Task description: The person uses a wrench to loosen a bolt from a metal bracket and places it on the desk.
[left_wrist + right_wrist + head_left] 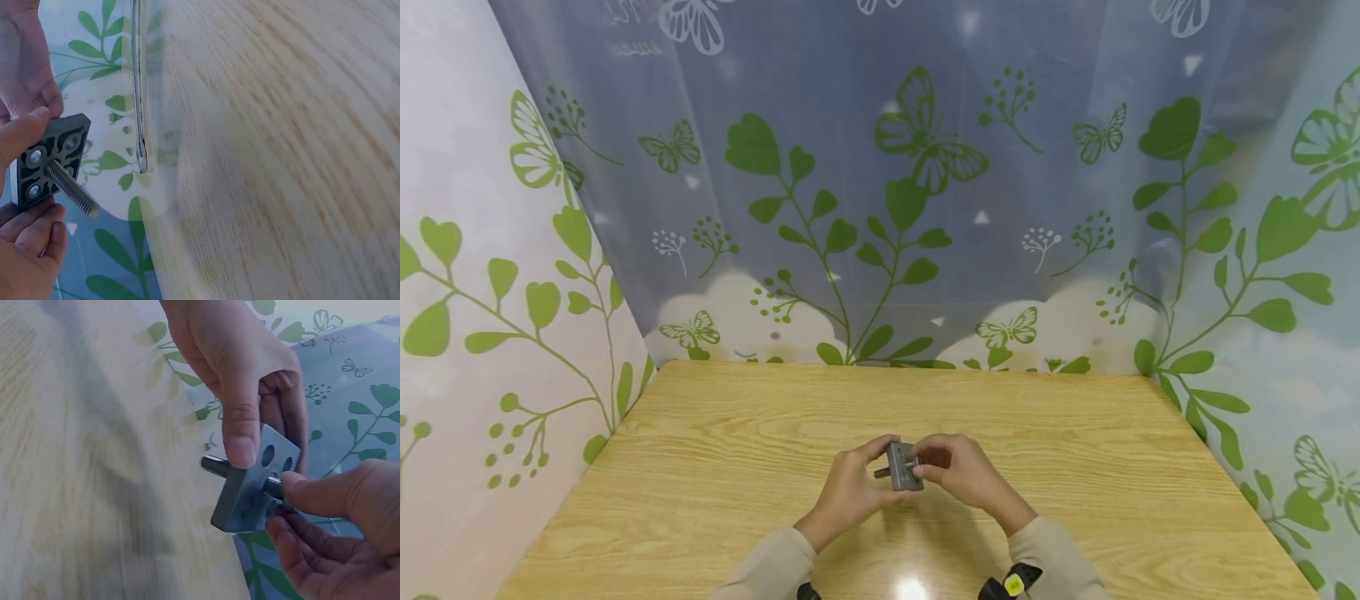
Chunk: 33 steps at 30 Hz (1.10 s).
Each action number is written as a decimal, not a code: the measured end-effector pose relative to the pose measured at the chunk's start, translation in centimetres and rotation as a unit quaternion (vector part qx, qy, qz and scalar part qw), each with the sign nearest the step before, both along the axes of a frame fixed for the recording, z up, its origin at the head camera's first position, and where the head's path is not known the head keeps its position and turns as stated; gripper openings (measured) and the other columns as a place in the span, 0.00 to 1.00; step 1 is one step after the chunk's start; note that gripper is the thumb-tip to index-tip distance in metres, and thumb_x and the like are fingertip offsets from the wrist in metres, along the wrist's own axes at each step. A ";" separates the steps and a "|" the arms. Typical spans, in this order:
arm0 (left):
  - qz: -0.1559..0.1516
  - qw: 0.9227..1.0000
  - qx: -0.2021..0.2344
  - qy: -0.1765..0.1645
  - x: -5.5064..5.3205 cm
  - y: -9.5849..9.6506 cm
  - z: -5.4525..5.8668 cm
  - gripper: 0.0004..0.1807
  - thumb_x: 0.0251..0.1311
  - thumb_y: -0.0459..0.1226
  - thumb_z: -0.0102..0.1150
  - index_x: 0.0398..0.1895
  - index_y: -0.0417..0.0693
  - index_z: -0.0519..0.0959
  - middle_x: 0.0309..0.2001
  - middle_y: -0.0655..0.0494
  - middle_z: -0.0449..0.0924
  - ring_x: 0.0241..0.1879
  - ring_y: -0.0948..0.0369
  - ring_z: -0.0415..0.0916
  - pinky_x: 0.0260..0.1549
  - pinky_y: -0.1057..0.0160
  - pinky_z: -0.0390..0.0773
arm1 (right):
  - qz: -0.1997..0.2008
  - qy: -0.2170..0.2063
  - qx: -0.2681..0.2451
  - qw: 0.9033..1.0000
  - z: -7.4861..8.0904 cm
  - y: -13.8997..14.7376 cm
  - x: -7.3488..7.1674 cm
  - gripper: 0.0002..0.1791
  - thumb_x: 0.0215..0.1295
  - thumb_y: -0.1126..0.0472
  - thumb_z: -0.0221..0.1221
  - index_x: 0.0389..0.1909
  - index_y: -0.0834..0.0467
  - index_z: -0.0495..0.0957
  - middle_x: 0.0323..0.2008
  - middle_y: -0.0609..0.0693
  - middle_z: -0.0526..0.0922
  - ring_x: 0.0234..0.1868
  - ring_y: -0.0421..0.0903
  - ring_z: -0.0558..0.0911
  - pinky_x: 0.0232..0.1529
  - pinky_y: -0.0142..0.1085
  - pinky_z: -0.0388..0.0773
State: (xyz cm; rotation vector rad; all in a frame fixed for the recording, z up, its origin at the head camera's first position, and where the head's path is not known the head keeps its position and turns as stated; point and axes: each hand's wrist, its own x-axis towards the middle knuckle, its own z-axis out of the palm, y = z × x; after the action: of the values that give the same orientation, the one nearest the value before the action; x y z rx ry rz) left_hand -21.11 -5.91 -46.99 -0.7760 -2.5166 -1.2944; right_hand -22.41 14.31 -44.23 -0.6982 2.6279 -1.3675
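Note:
Above the table, my left hand grips a small square grey metal plate by its edges, thumb on one edge and fingers on the opposite one. A threaded bolt runs through the plate's middle and sticks out on both sides. Round holes surround it, with recessed ribs on one face in the left wrist view. On the other face, my right hand pinches the bolt's short threaded end between thumb and fingers. Those fingertips partly cover that end, so I cannot tell whether a nut is on it.
The hands are over a wood-grain table. Curtains with green leaves and butterflies stand behind it and at both sides. A dark strap with a yellow mark is near the right sleeve.

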 end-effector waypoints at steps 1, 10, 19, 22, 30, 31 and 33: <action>-0.001 1.000 -0.001 -0.002 0.0 0.0 0.0 0.37 0.41 0.39 0.78 0.58 0.42 0.75 0.54 0.48 0.80 0.53 0.53 0.79 0.52 0.54 0.79 | 0.007 0.010 0.003 1.000 0.1 0.1 0.0 0.11 0.62 0.63 0.63 0.44 0.61 0.82 0.40 0.53 0.84 0.39 0.47 0.83 0.39 0.36 0.82; -0.008 1.000 -0.019 -0.022 0.0 0.1 0.1 0.35 0.42 0.38 0.77 0.56 0.42 0.72 0.54 0.46 0.80 0.53 0.50 0.78 0.54 0.49 0.78 | 0.025 0.024 0.003 0.999 0.2 0.2 0.0 0.10 0.61 0.68 0.62 0.43 0.57 0.83 0.42 0.52 0.83 0.38 0.43 0.81 0.39 0.33 0.82; -0.009 0.999 -0.026 -0.032 -0.2 0.1 0.2 0.37 0.43 0.37 0.77 0.58 0.38 0.73 0.53 0.45 0.80 0.52 0.50 0.79 0.52 0.51 0.79 | 0.022 0.029 0.005 0.999 0.1 0.0 0.1 0.12 0.61 0.64 0.63 0.46 0.60 0.82 0.43 0.53 0.83 0.40 0.46 0.81 0.40 0.36 0.82; -0.004 0.999 -0.025 -0.021 -0.2 0.0 0.1 0.36 0.42 0.37 0.77 0.57 0.37 0.74 0.52 0.44 0.81 0.50 0.51 0.80 0.51 0.53 0.80 | 0.006 0.015 0.010 1.000 0.0 0.0 0.1 0.16 0.66 0.56 0.59 0.49 0.62 0.80 0.43 0.55 0.83 0.40 0.48 0.82 0.40 0.37 0.82; 0.006 1.000 -0.027 0.003 0.0 0.3 0.1 0.39 0.39 0.33 0.78 0.58 0.32 0.73 0.54 0.39 0.79 0.53 0.47 0.78 0.54 0.54 0.78 | -0.029 -0.080 -0.026 0.996 -0.4 -0.3 0.2 0.26 0.75 0.49 0.47 0.32 0.67 0.80 0.23 0.54 0.82 0.26 0.49 0.82 0.30 0.44 0.83; 0.006 1.000 -0.028 0.005 0.0 0.3 0.0 0.39 0.39 0.33 0.78 0.58 0.32 0.73 0.54 0.39 0.78 0.54 0.46 0.78 0.54 0.54 0.77 | -0.029 -0.087 -0.027 0.995 -0.5 -0.3 0.2 0.27 0.74 0.48 0.47 0.31 0.67 0.81 0.22 0.54 0.81 0.24 0.49 0.81 0.29 0.44 0.83; 0.008 1.000 -0.029 0.007 0.0 0.4 0.0 0.38 0.39 0.34 0.78 0.58 0.33 0.73 0.54 0.39 0.79 0.54 0.47 0.78 0.54 0.55 0.78 | -0.026 -0.081 -0.013 0.996 -0.5 -0.4 0.2 0.26 0.74 0.48 0.48 0.28 0.66 0.81 0.19 0.51 0.80 0.22 0.47 0.80 0.25 0.40 0.82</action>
State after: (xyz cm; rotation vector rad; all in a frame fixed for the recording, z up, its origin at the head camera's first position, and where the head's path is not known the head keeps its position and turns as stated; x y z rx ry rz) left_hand -21.11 -5.50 -46.96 -0.7733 -2.5536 -1.2125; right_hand -22.20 13.90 -44.76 -0.5017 2.5213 -1.4107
